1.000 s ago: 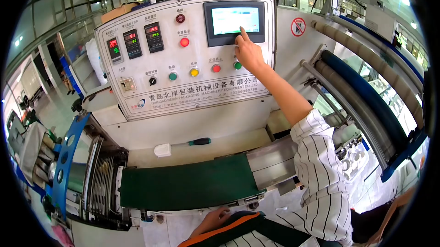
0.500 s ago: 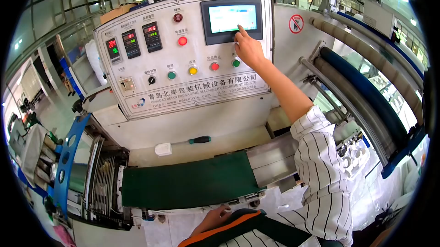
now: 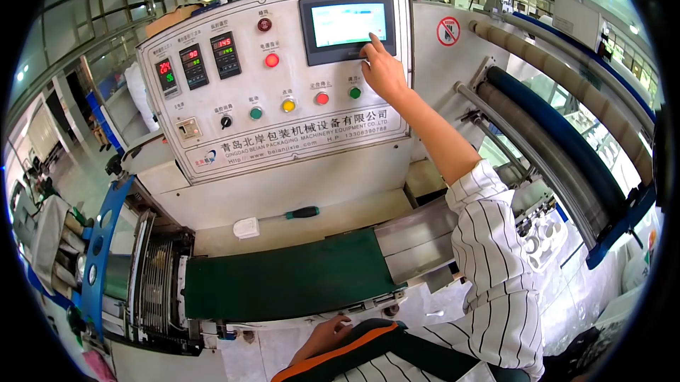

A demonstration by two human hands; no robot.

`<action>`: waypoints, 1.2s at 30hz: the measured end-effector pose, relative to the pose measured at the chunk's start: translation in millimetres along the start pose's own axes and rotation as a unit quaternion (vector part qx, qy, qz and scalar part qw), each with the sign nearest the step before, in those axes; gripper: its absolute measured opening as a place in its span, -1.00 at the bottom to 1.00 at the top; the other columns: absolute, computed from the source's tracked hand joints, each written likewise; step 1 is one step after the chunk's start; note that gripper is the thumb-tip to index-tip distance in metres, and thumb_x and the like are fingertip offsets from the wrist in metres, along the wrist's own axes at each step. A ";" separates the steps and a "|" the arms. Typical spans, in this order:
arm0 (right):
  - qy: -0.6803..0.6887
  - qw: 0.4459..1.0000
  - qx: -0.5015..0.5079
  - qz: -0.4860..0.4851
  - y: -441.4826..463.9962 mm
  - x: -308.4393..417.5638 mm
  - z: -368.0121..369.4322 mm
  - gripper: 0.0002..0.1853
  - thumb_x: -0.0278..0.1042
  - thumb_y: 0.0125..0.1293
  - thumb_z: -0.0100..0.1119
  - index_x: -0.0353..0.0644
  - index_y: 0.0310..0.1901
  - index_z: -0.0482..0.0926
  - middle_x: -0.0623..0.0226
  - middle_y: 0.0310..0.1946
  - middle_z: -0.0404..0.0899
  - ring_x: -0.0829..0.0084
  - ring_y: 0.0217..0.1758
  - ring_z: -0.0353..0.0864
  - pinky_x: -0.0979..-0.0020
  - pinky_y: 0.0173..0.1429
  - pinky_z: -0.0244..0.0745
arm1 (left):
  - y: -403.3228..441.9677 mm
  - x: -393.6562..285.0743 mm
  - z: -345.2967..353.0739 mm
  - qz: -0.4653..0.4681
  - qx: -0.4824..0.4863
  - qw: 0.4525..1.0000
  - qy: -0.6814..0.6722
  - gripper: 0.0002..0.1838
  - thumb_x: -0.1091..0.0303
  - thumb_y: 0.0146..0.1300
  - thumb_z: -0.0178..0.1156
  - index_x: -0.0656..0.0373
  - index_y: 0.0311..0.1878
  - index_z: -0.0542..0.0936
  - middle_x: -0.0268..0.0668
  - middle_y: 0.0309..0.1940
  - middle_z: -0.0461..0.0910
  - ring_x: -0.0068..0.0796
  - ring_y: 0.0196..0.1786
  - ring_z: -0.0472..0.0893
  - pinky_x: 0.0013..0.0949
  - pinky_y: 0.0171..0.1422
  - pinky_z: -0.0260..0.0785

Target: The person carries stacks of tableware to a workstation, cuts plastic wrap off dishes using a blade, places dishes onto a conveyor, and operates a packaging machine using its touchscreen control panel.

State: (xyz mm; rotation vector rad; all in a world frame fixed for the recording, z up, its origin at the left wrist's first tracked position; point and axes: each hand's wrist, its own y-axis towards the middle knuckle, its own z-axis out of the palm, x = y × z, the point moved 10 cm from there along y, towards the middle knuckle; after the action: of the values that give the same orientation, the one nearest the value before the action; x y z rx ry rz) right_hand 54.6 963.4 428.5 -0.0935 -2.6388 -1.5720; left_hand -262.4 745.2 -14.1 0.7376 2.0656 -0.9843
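My right hand [image 3: 384, 72] is raised to the control panel [image 3: 283, 138], its index finger stretched out at the lower right of the lit touchscreen [image 3: 347, 22]. The other fingers are curled in, and it holds nothing. Whether the fingertip presses the glass I cannot tell. Just below this hand sits a green push button [image 3: 355, 93], beside a red button [image 3: 322, 99]. Down at my waist, my left hand [image 3: 323, 337] rests with loosely bent fingers near the front edge of the green conveyor belt [image 3: 287, 276]. Nothing shows in it, though its underside is hidden.
A scraper [image 3: 276, 221] with a dark handle lies on the ledge behind the belt. Temperature displays [image 3: 225, 55] glow at the panel's left. On the right are large rollers [image 3: 559, 141]; on the left stands a blue perforated bracket [image 3: 99, 254]. A metal plate [image 3: 418, 240] adjoins the belt.
My right index finger has moved lower on the touchscreen, toward its bottom right corner. The view has shifted slightly. My left hand stays at my waist.
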 end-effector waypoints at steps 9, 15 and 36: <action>-0.036 0.998 0.053 0.018 3.0 -7.2 10.6 -0.86 -0.42 0.08 0.05 -0.16 -0.30 0.41 0.13 0.19 0.28 0.14 -0.30 0.58 0.25 -0.25 0.49 | -1.6 -1.0 0.9 -0.007 -0.002 1.000 -0.012 -0.59 0.07 0.20 0.08 0.13 0.02 0.45 -0.10 -0.25 0.60 -0.21 -0.19 0.60 -0.34 -0.10 0.39; 0.082 0.993 -0.087 0.012 -21.8 -8.9 0.4 -0.80 -0.48 0.04 0.10 -0.17 -0.24 0.43 0.14 0.13 0.35 0.16 -0.12 0.53 0.30 -0.16 0.48 | 1.1 -1.9 2.5 0.017 -0.007 1.000 -0.011 -0.59 0.07 0.19 0.10 0.14 0.00 0.46 -0.11 -0.27 0.60 -0.24 -0.22 0.60 -0.34 -0.13 0.40; 0.070 0.996 -0.037 0.035 18.7 29.5 8.7 -0.75 -0.45 0.07 0.06 -0.16 -0.16 0.39 0.03 0.23 0.20 0.18 -0.33 0.58 0.26 -0.20 0.49 | 1.3 13.3 -1.9 0.019 -0.020 0.999 -0.026 -0.61 0.08 0.18 0.11 0.13 -0.02 0.47 -0.14 -0.30 0.61 -0.27 -0.25 0.61 -0.36 -0.14 0.41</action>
State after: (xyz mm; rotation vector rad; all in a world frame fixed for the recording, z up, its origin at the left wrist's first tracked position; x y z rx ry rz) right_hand 26.5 980.4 443.4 -0.0763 -2.4459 -1.5926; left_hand -269.8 749.9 -24.4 0.7215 2.0123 -0.9294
